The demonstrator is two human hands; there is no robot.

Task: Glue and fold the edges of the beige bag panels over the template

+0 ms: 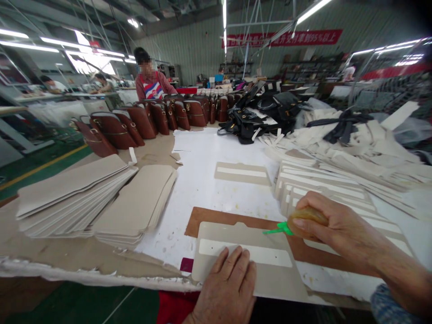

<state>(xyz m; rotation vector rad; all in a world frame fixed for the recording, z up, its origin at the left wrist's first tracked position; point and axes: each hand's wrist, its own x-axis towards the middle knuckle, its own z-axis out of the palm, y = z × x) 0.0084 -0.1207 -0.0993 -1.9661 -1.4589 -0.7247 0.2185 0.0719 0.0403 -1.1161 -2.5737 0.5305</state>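
Note:
Flat on a beige bag panel (243,236) lies my left hand (227,283), fingers stretched out and slightly apart. The panel has a small tab on its far edge and a white strip (270,259) with two dark dots. My right hand (332,225) is wrapped around an amber squeeze bottle (307,220). Its green nozzle (278,229) points left, with the tip at the panel's far edge; whether it touches I cannot tell. Under the panel is a brown sheet (216,215). Another beige panel (242,173) with a white strip lies farther off.
Stacked plain beige panels (135,202) are at the left, and strip-bearing panels (324,182) fan out at the right. Brown bags (145,120) line the table's far side, beside black straps (270,112) and a heap of pale scraps (367,139). A person (158,85) stands beyond the bags.

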